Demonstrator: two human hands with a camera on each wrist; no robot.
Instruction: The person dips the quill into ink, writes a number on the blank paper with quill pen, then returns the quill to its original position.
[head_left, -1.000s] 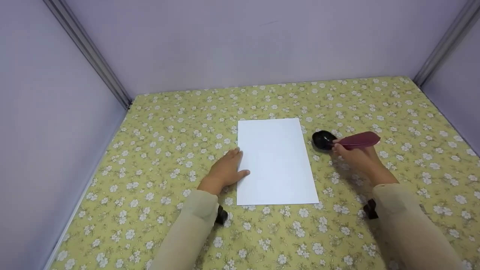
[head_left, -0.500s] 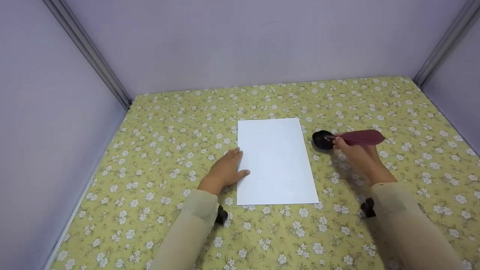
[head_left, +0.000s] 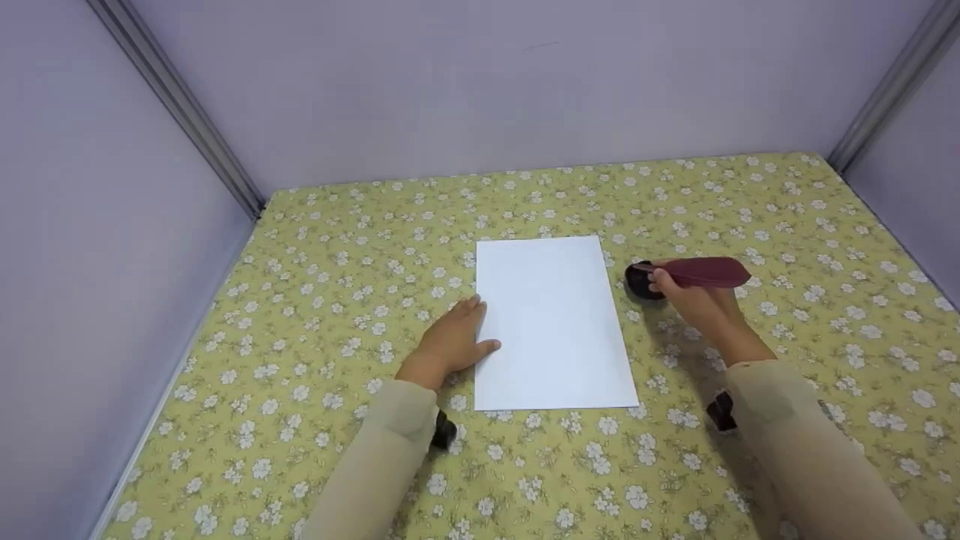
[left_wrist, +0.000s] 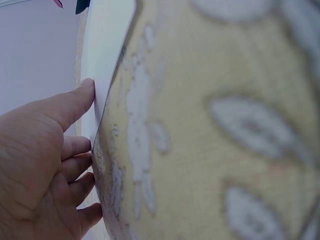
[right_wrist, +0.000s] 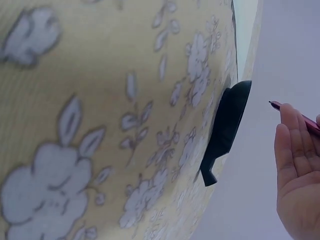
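Observation:
A white sheet of paper lies on the flowered cloth. My left hand rests at its left edge, thumb over the paper; in the left wrist view the fingers are relaxed along that edge. My right hand pinches a maroon feather quill pen near its tip, the feather pointing right. Below the tip is a small black dish, partly hidden by the pen and fingers. The right wrist view shows the pen's dark point raised apart from the dish, which has a short handle.
The yellow flowered cloth covers the table. Pale walls stand at the back and both sides, with metal posts in the corners. Black wrist straps show under both sleeves.
The right hand first shifts the quill slightly right, its tip at the dish. Now it has moved left, bringing the pen's tip over the dish. The left hand and paper stay put.

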